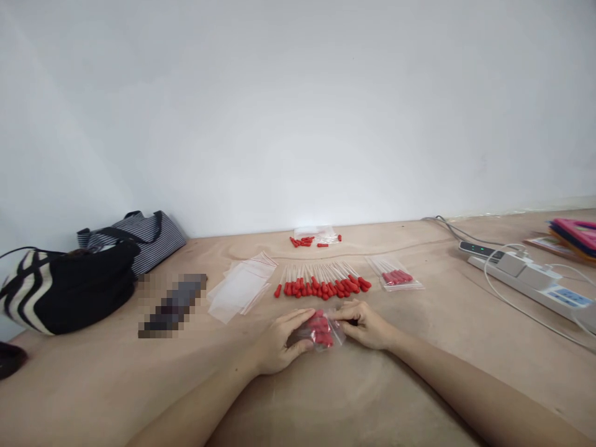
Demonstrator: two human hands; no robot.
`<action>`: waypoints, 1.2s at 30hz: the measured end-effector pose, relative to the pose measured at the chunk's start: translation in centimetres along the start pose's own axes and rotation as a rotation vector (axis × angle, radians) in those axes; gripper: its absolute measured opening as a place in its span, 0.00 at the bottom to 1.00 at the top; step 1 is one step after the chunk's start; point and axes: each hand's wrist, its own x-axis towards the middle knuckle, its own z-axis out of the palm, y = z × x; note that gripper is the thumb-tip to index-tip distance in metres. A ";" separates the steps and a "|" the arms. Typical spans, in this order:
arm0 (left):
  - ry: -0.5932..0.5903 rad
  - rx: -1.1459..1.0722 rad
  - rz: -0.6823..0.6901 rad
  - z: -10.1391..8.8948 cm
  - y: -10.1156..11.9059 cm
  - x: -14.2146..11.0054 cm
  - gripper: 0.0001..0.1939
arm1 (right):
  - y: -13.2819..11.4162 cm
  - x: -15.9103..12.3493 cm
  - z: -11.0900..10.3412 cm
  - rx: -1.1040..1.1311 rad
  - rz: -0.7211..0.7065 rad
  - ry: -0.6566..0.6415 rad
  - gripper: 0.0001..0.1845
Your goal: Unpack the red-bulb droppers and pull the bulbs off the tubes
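Note:
A clear zip bag [320, 330] with several red-tipped sticks in it lies on the table between my hands. My left hand [285, 340] is closed around the bag's left side, fingers over the top and thumb below. At the bag's right end, my right hand [363, 324] pinches the edge between thumb and fingers. Just beyond my hands is a row of pale sticks with red bulb-shaped tips [321, 284]. To its right lies another zip bag [405, 279] with red-tipped sticks inside. Flat plastic bags [242, 287] are stacked to its left.
Loose red pieces [302, 241] lie by a clear bag [316, 233] near the wall. A power strip [535, 282] with cables stands right. At left are a black bag [88, 288], a striped bag [158, 239] and a blurred dark object [174, 307]. Colourful flat items [575, 236] sit far right.

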 end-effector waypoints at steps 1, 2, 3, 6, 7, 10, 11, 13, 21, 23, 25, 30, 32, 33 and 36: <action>0.004 -0.021 0.005 -0.1 0.1 0.0 0.24 | 0.0 0.0 0.1 0.008 0.011 0.010 0.15; 0.008 -0.039 0.016 -0.1 0.2 0.1 0.23 | 0.1 0.1 0.2 0.018 0.018 0.016 0.16; 0.007 -0.054 0.030 -0.2 0.3 0.2 0.22 | 0.2 0.1 0.3 0.030 0.020 0.014 0.17; 0.013 -0.065 0.058 -0.2 0.5 0.3 0.20 | 0.5 0.1 0.4 0.054 0.009 -0.023 0.20; 0.018 -0.060 0.058 -0.1 0.5 0.4 0.20 | 0.6 0.1 0.3 0.055 0.001 -0.035 0.22; 0.029 -0.026 0.040 0.2 0.1 0.4 0.20 | 0.6 0.1 0.0 0.046 -0.024 -0.055 0.28; 0.037 -0.009 0.026 0.3 -0.1 0.4 0.20 | 0.5 0.1 -0.1 0.044 -0.028 -0.057 0.28; 0.059 0.023 -0.003 0.5 -0.4 0.4 0.21 | 0.2 0.2 -0.2 0.035 -0.026 -0.058 0.28; 0.011 0.042 -0.058 -0.1 -0.4 -0.6 0.22 | -1.2 0.0 0.0 -0.116 -0.006 -0.042 0.22; 0.018 0.046 -0.054 -0.1 -0.4 -0.8 0.19 | -1.4 0.0 0.3 -0.184 0.025 -0.041 0.22; 0.040 0.058 -0.052 0.0 -0.3 -0.8 0.19 | -1.6 0.1 0.7 -0.257 0.067 -0.030 0.21; 0.028 0.073 -0.065 0.2 -0.1 -0.6 0.20 | -2.6 0.4 1.6 -0.405 0.102 0.004 0.15; 0.017 0.079 -0.080 0.2 -0.2 -0.6 0.20 | -2.9 0.5 1.6 -0.436 0.113 0.016 0.12; 0.017 0.080 -0.082 0.2 -0.2 -0.6 0.20 | -2.9 0.6 1.4 -0.440 0.122 0.027 0.11; 0.012 0.069 -0.080 0.2 -0.3 -0.6 0.20 | -2.9 0.6 0.7 -0.402 0.139 0.059 0.10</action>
